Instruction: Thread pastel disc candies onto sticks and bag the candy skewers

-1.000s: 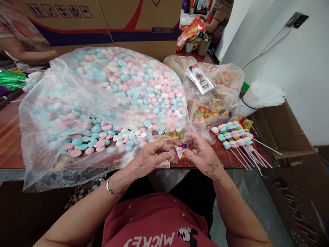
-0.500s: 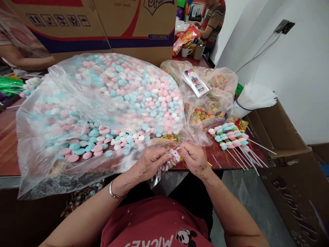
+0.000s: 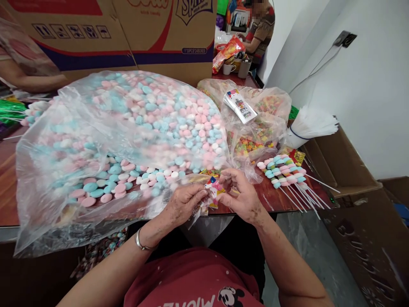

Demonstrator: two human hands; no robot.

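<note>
A small printed plastic wrapper (image 3: pixel 213 187), clear at its lower part, is pinched at its left side by my left hand (image 3: pixel 182 204), thumb against fingers. On the wrapper's other side is my right hand (image 3: pixel 242 197), its thumb and curled fingers apart. The right fingertips are close to the wrapper's edge; whether they touch it I cannot tell. Just left lies a large clear bag (image 3: pixel 38 209) full of pink, blue and white round candies (image 3: pixel 119 187). Skewers of candies (image 3: pixel 284 170) on white sticks lie to the right.
Behind are bags of small colourful gummies (image 3: pixel 249 143) with a stack of printed wrappers (image 3: pixel 240 106) on top. White sticks (image 3: pixel 315 123) stand in a container at right, by open cardboard boxes (image 3: pixel 348 166). A big carton (image 3: pixel 128 42) blocks the back. Other people sit beyond.
My right fingers have parted from their pinch on the wrapper, and more of its printed face shows. My left hand keeps its pinch. The view has shifted slightly.
</note>
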